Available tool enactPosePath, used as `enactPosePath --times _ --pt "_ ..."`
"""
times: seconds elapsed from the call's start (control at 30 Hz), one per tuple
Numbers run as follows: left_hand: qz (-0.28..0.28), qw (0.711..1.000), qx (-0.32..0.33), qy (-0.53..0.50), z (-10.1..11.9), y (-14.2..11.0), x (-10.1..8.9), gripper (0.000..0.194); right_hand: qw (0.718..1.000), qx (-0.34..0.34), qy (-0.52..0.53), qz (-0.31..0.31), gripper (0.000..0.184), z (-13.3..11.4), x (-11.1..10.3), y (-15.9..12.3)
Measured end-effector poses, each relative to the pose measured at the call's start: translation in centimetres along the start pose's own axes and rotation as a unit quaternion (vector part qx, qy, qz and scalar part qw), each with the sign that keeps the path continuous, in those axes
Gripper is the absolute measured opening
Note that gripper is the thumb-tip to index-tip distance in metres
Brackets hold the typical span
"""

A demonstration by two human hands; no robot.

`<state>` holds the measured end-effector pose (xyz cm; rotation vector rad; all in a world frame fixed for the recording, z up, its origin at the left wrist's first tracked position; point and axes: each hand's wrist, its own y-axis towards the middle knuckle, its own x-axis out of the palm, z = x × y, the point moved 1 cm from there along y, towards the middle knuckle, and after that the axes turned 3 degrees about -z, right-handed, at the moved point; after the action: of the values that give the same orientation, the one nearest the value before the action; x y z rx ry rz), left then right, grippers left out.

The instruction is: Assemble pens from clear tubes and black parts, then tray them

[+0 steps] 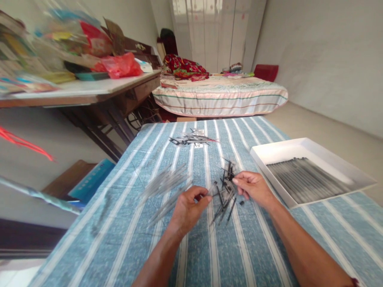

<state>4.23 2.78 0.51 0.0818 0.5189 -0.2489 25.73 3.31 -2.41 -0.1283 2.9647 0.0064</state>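
My left hand (191, 205) is pinched, thumb against forefinger, on a thin dark piece with a clear end, which looks like a pen part (213, 190). Just right of it lies a loose heap of short black and clear pen parts (223, 203) on the striped cloth. At the heap's upper right, the fingertips of my right hand (251, 185) are closed beside dark pieces; what they grip is too small to make out. A small black piece (241, 203) lies below that hand. Left of my left hand are long translucent tubes (167, 179), lying side by side in loose groups.
A white box (329, 159) at the right holds a row of dark, slim sticks (299, 179). Farther back on the blue striped tablecloth (119, 239) sits another pile of black and clear pieces (194, 138). A cluttered desk (119, 85) stands left; a bed (221, 93) is behind.
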Motion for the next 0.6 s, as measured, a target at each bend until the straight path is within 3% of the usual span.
enactPosePath --times 0.17,0.27,0.37,0.47,0.6 --pt "0.041 0.991 -0.042 -0.117 -0.4 0.2 0.1 0.018 0.994 -0.032 -0.105 -0.021 0.023 0.4 0.6 -0.1" --pt "0.059 0.980 -0.069 -0.176 -0.2 0.2 0.4 0.019 0.960 -0.061 -0.271 -0.043 0.016 0.2 1.9 -0.5" --pt "0.083 0.970 -0.077 -0.215 0.0 0.2 0.4 0.022 0.919 -0.046 -0.389 -0.037 0.014 -0.1 2.5 -0.7" --pt "0.090 0.963 -0.071 -0.244 -0.1 0.3 0.3 0.024 0.909 -0.024 -0.415 -0.032 0.019 -0.3 2.6 -0.7" --pt "0.101 0.955 -0.077 -0.268 -0.2 0.3 0.4 0.026 0.910 -0.036 -0.411 -0.037 0.009 -0.3 2.7 -0.7"
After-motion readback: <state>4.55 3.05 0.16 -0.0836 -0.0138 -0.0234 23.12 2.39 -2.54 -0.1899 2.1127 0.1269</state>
